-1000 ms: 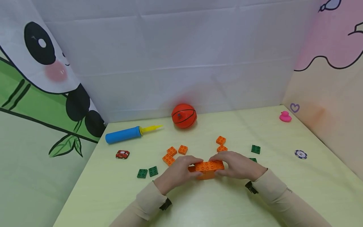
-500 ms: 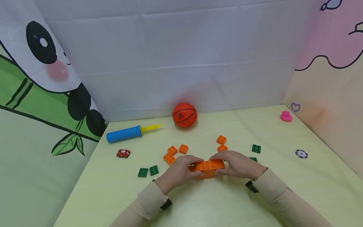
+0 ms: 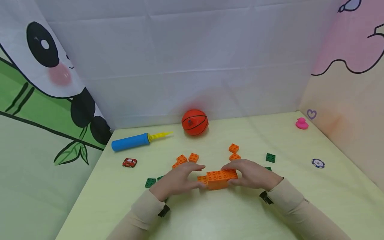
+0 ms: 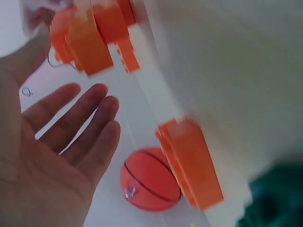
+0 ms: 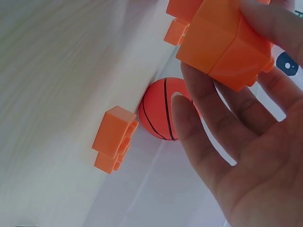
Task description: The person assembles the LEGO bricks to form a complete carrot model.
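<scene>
An orange toy brick assembly (image 3: 216, 181) rests low over the middle of the table, studs facing up. At its left end a lower brick (image 3: 202, 180) sticks out. My right hand (image 3: 250, 175) grips the right end between thumb and fingers, also seen in the right wrist view with the orange bricks (image 5: 222, 40) at the thumb. To the left, my left hand (image 3: 177, 178) is spread open beside the assembly and holds nothing. Its fingers (image 4: 94, 123) are parted in the left wrist view, with the orange bricks (image 4: 87, 38) beyond the thumb.
Loose orange bricks (image 3: 193, 157) lie behind the left hand, and others (image 3: 234, 148) behind the right. Green bricks (image 3: 150, 182) flank both sides. Farther out are a red toy car (image 3: 129, 162), blue pump (image 3: 131, 142), basketball (image 3: 194, 122), pink duck (image 3: 301, 123) and poker chip (image 3: 318, 163).
My left hand has let go of the assembly's left end and moved left, uncovering the lower brick there. The right hand keeps its grip in the same place.
</scene>
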Action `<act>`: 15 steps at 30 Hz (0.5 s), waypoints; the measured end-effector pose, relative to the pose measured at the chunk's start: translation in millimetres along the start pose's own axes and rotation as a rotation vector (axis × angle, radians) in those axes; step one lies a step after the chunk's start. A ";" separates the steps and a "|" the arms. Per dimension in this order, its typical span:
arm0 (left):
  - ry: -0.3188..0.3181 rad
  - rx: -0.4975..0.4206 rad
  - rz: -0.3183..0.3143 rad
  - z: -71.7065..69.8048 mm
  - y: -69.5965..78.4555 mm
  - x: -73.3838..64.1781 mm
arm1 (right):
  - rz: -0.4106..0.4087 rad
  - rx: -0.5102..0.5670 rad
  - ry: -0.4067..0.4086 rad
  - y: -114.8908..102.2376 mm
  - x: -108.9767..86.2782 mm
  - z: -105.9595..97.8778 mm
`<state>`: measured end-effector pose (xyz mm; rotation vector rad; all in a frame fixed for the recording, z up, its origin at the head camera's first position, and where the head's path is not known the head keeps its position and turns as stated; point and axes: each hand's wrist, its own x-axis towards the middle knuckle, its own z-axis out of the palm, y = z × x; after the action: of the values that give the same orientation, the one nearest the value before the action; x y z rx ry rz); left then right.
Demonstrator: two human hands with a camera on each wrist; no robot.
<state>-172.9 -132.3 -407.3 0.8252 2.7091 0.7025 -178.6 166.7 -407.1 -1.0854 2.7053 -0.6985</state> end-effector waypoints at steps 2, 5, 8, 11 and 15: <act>-0.013 0.034 -0.012 -4.9 -8.1 -1.2 | 0.001 -0.005 0.000 -0.5 0.1 -0.2; -0.025 0.094 -0.014 -9.2 -17.8 -0.9 | 0.007 -0.008 -0.004 -0.8 0.7 -0.1; -0.031 0.147 -0.021 -10.5 -24.6 0.3 | 0.015 -0.010 -0.009 -0.7 1.0 0.3; -0.036 0.171 -0.069 -12.2 -28.4 0.0 | 0.018 -0.010 -0.010 -0.3 0.9 0.7; -0.038 0.203 -0.108 -13.7 -32.4 -0.4 | 0.008 -0.015 -0.001 0.4 0.4 0.8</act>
<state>-192.2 -161.3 -411.9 0.7198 2.7983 0.3903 -178.9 166.4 -407.9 -1.0770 2.7171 -0.6774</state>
